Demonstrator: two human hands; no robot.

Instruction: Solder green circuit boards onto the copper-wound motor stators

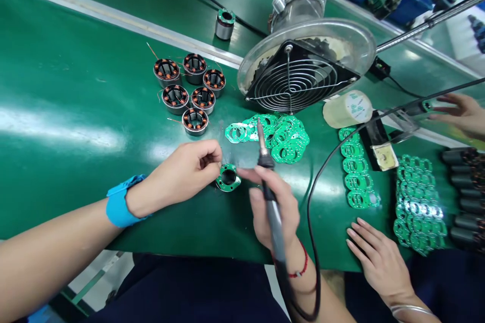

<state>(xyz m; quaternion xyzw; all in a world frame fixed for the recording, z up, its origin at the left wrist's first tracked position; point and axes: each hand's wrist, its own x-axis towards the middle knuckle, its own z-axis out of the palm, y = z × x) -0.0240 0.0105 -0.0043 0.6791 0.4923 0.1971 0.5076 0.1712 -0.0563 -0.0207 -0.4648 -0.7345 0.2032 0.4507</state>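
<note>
My right hand is closed around a soldering iron, its tip pointing up and away from me. The index finger of that hand reaches to the right edge of a motor stator topped with a green circuit board, which stands on the bench. At the stator's left edge, my left hand is pinched closed; whatever lies between its fingertips is too small to make out. A blue wrist strap circles my left wrist. Beyond the hands lies a pile of loose green circuit boards.
Several wound stators stand at the back left. A fume extractor fan overhangs the bench. The iron's black cable loops on my right. A co-worker's hand rests near rows of board panels; another hand is farther back.
</note>
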